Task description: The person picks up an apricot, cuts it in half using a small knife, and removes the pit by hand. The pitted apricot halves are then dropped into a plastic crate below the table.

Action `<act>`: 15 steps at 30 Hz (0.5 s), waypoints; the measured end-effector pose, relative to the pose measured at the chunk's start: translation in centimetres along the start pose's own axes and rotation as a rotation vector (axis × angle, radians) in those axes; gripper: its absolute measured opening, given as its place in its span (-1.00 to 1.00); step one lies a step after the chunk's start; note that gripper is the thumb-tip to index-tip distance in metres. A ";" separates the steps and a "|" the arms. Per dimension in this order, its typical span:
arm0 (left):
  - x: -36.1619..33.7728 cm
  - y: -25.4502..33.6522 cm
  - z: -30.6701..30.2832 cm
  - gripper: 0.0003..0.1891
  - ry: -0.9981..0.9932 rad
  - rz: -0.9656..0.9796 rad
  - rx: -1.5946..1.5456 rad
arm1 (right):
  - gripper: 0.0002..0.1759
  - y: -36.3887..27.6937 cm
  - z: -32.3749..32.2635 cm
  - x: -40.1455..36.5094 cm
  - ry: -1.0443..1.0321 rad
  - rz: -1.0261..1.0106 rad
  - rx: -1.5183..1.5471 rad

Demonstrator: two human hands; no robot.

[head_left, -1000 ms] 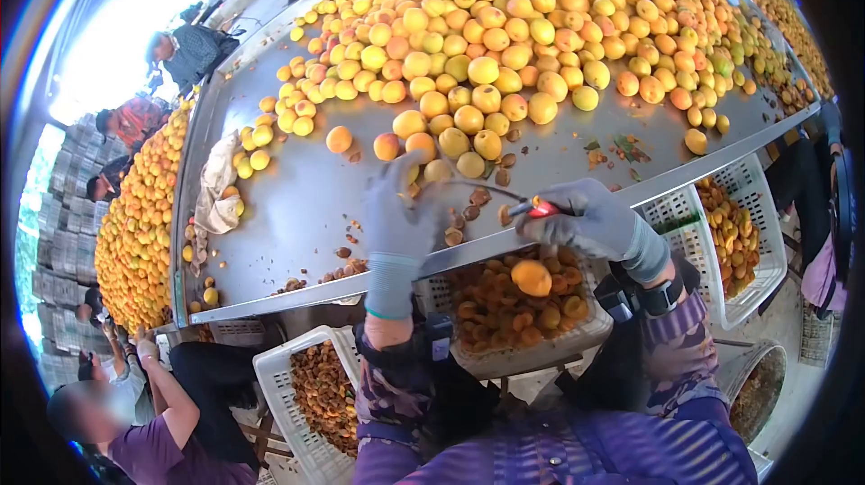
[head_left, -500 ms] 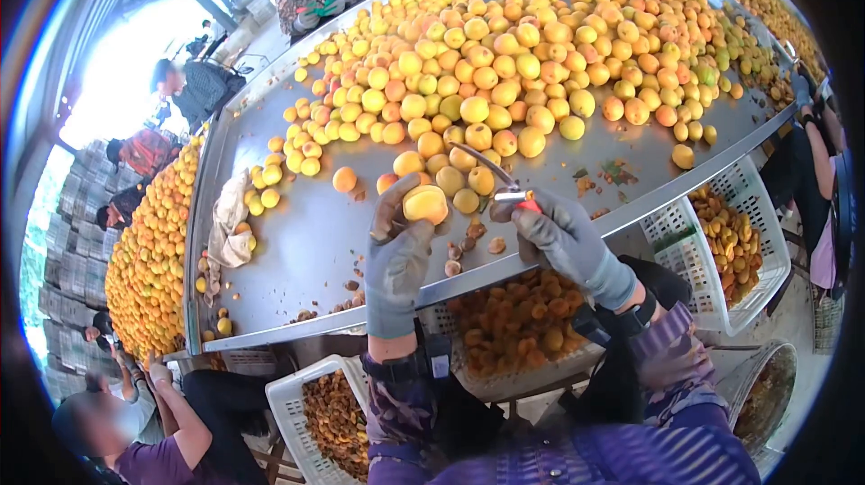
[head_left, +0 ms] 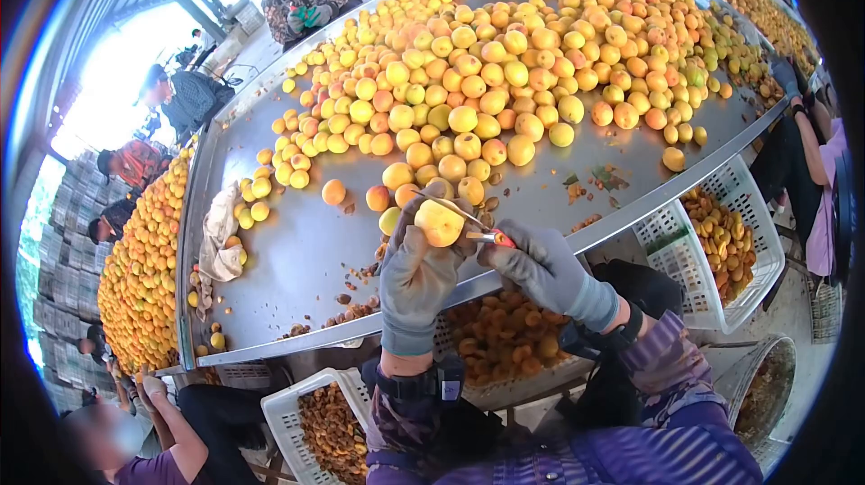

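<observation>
A yellow apricot (head_left: 440, 223) sits in the gloved fingers of my left hand (head_left: 414, 276), just above the table's near edge. My right hand (head_left: 548, 274), also in a grey glove, is closed around a small knife (head_left: 492, 237) with a red handle. Its curved blade lies across the upper side of the apricot, and both hands are close together. Beyond them a large heap of apricots (head_left: 491, 77) covers much of the metal table (head_left: 297, 260). Small brown pits and scraps lie on the metal beside my left hand.
Below the table edge is a crate of apricot halves (head_left: 509, 341). White crates stand left (head_left: 279, 408) and right (head_left: 676, 255), with a bucket (head_left: 766, 404) at lower right. A cloth (head_left: 219, 233) lies on the table's left. Several people work around the tables.
My right hand has moved left and down, bringing the knife blade from beside the apricot onto it. The left hand has shifted slightly right with the apricot.
</observation>
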State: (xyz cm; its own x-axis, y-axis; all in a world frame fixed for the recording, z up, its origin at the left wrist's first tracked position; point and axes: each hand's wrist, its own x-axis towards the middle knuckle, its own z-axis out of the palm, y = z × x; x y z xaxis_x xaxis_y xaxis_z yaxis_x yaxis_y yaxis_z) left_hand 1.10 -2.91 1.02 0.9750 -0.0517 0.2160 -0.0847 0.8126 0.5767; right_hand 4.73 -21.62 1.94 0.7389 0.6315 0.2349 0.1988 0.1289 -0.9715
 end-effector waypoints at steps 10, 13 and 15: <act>0.5 -0.7 0.7 -0.31 0.015 0.117 0.268 | -0.65 0.7 0.2 -0.1 -0.009 -0.092 -0.035; 0.4 -0.7 1.1 -0.31 0.030 0.122 0.292 | -0.69 0.1 0.3 -0.1 0.010 -0.078 -0.137; 0.4 -0.6 1.3 -0.31 0.046 0.125 0.303 | -0.68 -0.1 0.5 0.0 0.032 -0.072 -0.211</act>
State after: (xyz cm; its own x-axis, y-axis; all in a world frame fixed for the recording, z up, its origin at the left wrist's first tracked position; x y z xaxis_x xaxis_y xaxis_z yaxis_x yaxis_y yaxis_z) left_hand 1.24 -4.17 1.74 0.9608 0.0693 0.2684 -0.2549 0.6011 0.7574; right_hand 4.33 -21.24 2.06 0.7373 0.6015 0.3075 0.3795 0.0078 -0.9251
